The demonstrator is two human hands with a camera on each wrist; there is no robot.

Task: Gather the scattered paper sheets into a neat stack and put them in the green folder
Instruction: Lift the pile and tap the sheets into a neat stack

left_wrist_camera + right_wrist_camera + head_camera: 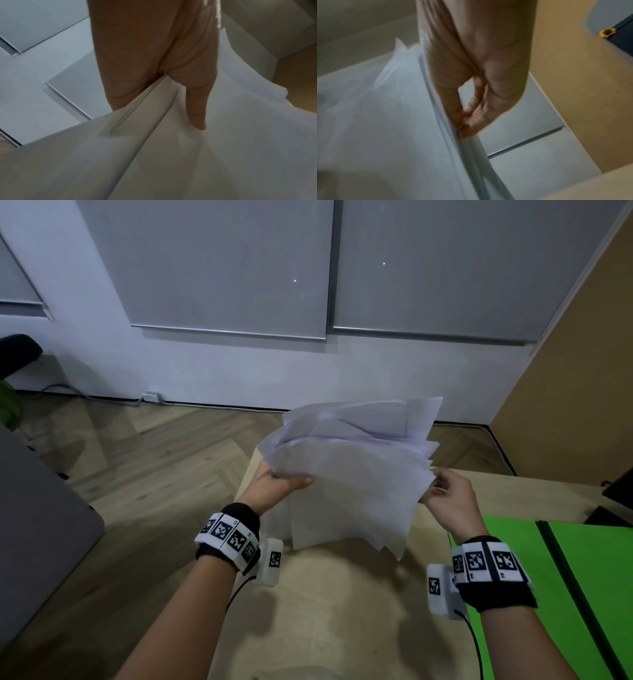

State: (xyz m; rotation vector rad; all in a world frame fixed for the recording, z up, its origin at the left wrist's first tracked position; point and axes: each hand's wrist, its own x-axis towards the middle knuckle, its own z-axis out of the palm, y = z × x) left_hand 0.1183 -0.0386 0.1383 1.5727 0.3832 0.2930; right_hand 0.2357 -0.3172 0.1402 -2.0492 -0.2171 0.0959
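Observation:
A loose bundle of white paper sheets (352, 474) is held upright above the light wooden table (342, 611), its edges fanned and uneven. My left hand (281, 484) grips the bundle's left side, thumb across the front; in the left wrist view the sheets (171, 148) sit between thumb and fingers of that hand (171, 81). My right hand (445, 494) pinches the right edge, and the right wrist view shows its fingertips (462, 121) closed on the sheet edges (402, 121). The green folder (565, 577) lies open flat at the table's right.
A dark object (616, 494) sits at the table's far right edge. A grey surface (34, 525) stands to the left over herringbone wood floor (154, 457). A brown panel (582, 371) rises at the right, a white wall with blinds behind.

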